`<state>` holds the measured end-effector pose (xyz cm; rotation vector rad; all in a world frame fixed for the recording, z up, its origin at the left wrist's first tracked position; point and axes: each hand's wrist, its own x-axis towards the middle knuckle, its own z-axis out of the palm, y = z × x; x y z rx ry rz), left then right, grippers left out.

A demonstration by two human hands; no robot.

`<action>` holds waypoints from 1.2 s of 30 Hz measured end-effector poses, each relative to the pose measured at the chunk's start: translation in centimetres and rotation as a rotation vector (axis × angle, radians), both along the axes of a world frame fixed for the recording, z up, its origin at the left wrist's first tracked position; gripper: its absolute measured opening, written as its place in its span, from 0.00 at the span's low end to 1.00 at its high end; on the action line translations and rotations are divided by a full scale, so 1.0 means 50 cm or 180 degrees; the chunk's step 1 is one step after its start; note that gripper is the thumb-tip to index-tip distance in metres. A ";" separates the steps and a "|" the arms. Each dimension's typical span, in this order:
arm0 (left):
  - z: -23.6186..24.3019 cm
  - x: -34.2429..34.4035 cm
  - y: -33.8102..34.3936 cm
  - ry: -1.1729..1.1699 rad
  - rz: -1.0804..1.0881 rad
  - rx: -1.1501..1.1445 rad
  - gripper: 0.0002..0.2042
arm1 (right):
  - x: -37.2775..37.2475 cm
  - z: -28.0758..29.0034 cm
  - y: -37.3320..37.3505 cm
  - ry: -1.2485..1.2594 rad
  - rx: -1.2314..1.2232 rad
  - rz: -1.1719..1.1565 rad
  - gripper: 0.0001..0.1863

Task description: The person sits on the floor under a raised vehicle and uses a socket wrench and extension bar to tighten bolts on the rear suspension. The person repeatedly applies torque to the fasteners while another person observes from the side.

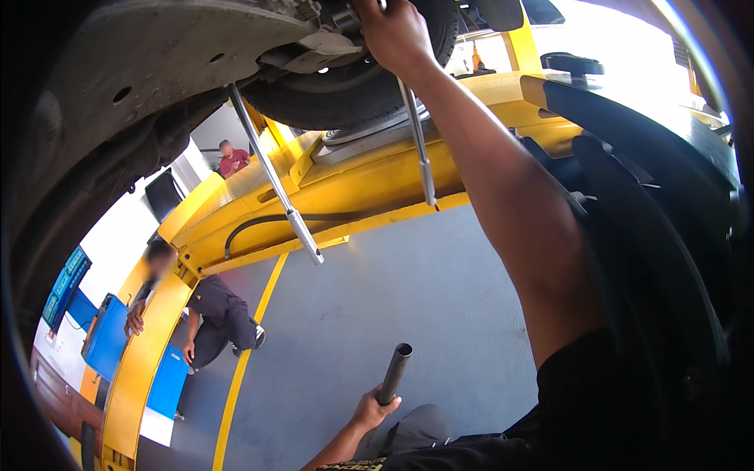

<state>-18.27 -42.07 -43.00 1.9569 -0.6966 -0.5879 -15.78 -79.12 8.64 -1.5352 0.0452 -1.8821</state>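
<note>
Low in front of me, my left hand (374, 411) grips a dark metal pipe (397, 369), its open end tilted up. My right arm stretches up under a raised car, and my right hand (397, 39) is closed beside the wheel, among the suspension parts (318, 47). What its fingers hold is hidden at the top edge. Two long chrome bars with jointed ends hang down from the underside. One bar (271, 169) slants down left of the tire (302, 106); the other bar (416, 137) hangs just below my right wrist.
A yellow lift runway (377, 173) with a black hose (267, 224) runs across under the wheel. A person (220, 310) crouches at the left by a yellow beam (145, 369) and blue cabinets (107, 337). Another person in red (233, 161) is farther back. A screen (67, 286) stands far left.
</note>
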 end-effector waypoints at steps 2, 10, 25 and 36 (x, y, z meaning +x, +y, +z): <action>-0.003 -0.003 -0.016 -0.0120 -0.0026 -0.0202 0.12 | 0.027 0.020 0.009 -0.0237 -0.0050 -0.0022 0.29; 0.002 -0.003 -0.002 -0.0001 0.0164 -0.0396 0.12 | 0.039 0.065 0.005 0.0515 -0.0235 0.0237 0.32; 0.033 0.005 -0.047 -0.0345 0.0005 -0.0541 0.10 | 0.002 0.144 0.014 0.1607 0.0560 0.2096 0.22; 0.157 -0.021 -0.089 -0.0160 -0.0264 -0.0875 0.10 | 0.022 0.129 0.049 0.1301 0.0694 0.1813 0.15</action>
